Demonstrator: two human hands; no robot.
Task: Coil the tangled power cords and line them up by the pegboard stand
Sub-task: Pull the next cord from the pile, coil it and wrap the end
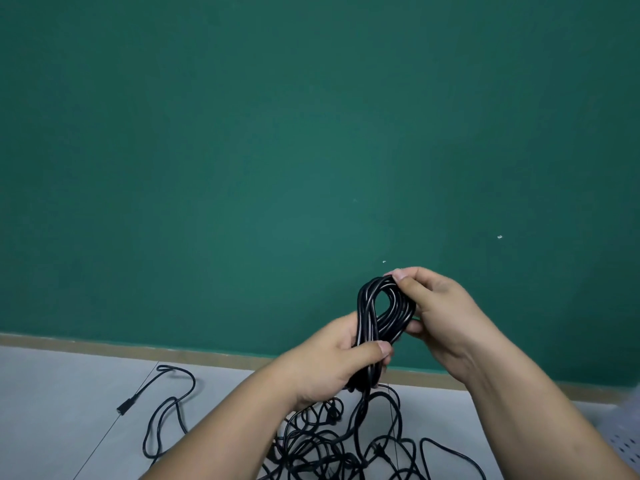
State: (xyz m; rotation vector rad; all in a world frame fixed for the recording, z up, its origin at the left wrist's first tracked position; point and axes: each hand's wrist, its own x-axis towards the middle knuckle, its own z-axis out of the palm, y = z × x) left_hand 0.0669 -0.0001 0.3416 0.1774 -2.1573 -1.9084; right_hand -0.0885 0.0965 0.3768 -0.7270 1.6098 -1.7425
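Observation:
A black power cord, wound into a narrow coil (374,317), is held up in front of the green wall. My left hand (332,362) grips the coil's lower part, thumb across the strands. My right hand (433,306) pinches the coil's upper loop between thumb and fingers. From the coil the cord drops into a tangled heap of black cords (339,441) on the grey floor below my hands. One loose cord with a plug end (126,407) trails out to the left.
A green wall (277,150) fills most of the view and meets the grey floor (62,393) at a tan baseboard. A white perforated board corner (627,448) shows at the lower right edge.

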